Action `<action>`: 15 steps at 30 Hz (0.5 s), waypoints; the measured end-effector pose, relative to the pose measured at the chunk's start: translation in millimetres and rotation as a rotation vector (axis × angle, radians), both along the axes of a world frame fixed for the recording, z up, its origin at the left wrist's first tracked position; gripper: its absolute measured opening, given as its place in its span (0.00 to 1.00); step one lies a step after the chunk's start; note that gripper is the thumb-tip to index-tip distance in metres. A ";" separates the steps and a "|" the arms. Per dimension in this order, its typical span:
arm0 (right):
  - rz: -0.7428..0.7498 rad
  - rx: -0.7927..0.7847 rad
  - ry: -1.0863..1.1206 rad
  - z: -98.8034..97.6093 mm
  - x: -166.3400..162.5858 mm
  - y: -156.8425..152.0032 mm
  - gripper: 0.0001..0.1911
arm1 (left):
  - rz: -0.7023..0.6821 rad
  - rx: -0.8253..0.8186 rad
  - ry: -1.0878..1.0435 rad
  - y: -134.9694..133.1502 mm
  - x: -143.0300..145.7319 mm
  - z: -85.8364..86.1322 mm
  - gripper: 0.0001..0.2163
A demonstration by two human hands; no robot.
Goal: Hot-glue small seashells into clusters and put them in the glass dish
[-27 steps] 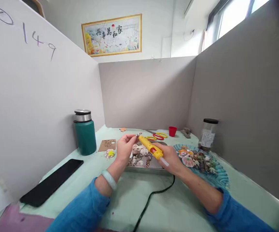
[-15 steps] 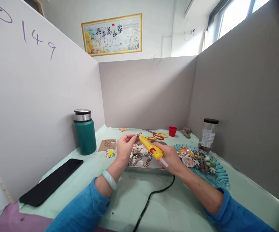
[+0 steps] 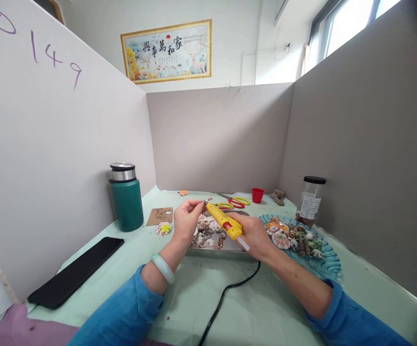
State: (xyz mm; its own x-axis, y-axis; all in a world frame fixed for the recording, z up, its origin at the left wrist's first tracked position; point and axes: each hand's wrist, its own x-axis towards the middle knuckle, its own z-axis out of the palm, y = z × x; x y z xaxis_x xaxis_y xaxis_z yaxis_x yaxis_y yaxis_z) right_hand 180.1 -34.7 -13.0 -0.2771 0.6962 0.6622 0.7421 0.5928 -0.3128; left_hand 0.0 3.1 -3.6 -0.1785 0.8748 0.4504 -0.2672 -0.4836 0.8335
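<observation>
My right hand (image 3: 248, 231) is closed around a yellow hot glue gun (image 3: 226, 221), a white glue stick (image 3: 243, 243) poking from its rear. The gun's metal nozzle points up and left, to the fingertips of my left hand (image 3: 187, 218). Those fingers are pinched together; whatever they hold is too small or hidden to name. Beneath both hands lies a metal tray (image 3: 232, 244) with many shells (image 3: 208, 233) in it. A black cord (image 3: 226, 290) runs toward me from below my right hand.
A blue glass plate (image 3: 333, 262) heaped with shells stands right, near a labelled jar (image 3: 309, 202). Behind are scissors (image 3: 235, 201) and a red cup (image 3: 258, 195). Left are a green bottle (image 3: 126, 204), a black phone (image 3: 78, 269), a brown card (image 3: 156, 216) and a shell with a yellow star (image 3: 164, 228).
Almost nothing differs. The whole view has shifted very slightly, and both hands keep the same pose, with the nozzle still at my left fingertips.
</observation>
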 end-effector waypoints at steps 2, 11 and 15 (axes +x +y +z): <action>-0.020 0.013 -0.007 -0.3 -0.6 -0.3 0.18 | -0.003 -0.001 -0.002 -0.3 0.2 -0.2 0.11; -0.051 -0.041 -0.179 15.5 16.2 1.9 0.17 | 0.022 -0.005 -0.063 5.0 -5.9 1.9 0.11; -0.244 -0.147 -0.411 22.0 30.6 10.1 0.17 | 0.066 -0.014 -0.118 10.0 -9.4 2.3 0.13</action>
State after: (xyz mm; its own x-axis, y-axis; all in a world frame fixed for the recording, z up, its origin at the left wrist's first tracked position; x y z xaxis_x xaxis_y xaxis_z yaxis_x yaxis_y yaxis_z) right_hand 210.7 -24.6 9.0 -0.3120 0.8510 0.4224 0.9332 0.3580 -0.0320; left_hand -9.4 13.1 -1.3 -0.2866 0.8657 0.4104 -0.3323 -0.4916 0.8049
